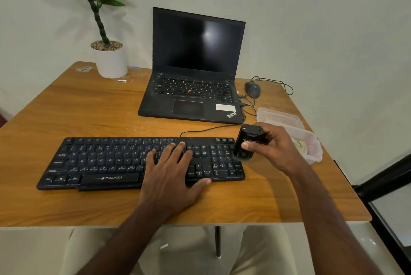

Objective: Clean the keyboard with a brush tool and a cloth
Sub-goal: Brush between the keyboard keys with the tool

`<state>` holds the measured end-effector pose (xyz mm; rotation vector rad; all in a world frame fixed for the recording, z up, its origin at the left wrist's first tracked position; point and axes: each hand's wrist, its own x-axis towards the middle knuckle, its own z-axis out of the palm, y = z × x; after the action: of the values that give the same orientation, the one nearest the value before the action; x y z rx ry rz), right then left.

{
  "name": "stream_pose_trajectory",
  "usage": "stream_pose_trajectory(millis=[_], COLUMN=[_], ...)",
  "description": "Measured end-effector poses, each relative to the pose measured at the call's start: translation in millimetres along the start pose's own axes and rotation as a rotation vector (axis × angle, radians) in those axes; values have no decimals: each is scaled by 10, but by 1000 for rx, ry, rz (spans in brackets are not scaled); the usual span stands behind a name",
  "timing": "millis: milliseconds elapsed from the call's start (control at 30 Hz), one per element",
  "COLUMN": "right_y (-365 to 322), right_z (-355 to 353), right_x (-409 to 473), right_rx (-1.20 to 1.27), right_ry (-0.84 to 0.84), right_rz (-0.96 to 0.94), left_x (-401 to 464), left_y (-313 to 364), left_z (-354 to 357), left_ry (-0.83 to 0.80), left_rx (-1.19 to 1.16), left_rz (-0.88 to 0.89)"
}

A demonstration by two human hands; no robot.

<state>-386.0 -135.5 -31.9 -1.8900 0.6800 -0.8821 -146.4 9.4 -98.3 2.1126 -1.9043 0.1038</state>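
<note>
Here, our left hand point(172, 170) lies flat on black keyboard point(106, 161), fingers straight over keys right of centre, thumb at front edge. Our right hand point(274, 148) grips black brush tool point(249, 142), fingers and thumb curled round it, its lower end just above keyboard's right edge by number pad; contact with keys we cannot tell. Keyboard sits on wooden table point(93, 107), front centre. Behind it: open laptop point(195, 67), mouse point(252, 89), potted plant point(106, 36). Clear plastic container point(311, 148) just right of our right hand; contents unclear.
</note>
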Motion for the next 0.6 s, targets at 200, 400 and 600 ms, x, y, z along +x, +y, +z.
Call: stream_pose_trajectory(millis=[200,400,600], right_y=[77,-58,-26], right_z=[324,580,435], right_x=[105,225,232], right_rx=[83,87,-34], right_ry=[-39,-65,-117], right_rz=[20,22,47], left_x=[2,-2,-7], left_y=[-5,-4,-1], left_z=[-4,-1,-16], left_ry=[-3,5,-3], left_rx=[2,5,-14], left_rz=[-5,-8,-14])
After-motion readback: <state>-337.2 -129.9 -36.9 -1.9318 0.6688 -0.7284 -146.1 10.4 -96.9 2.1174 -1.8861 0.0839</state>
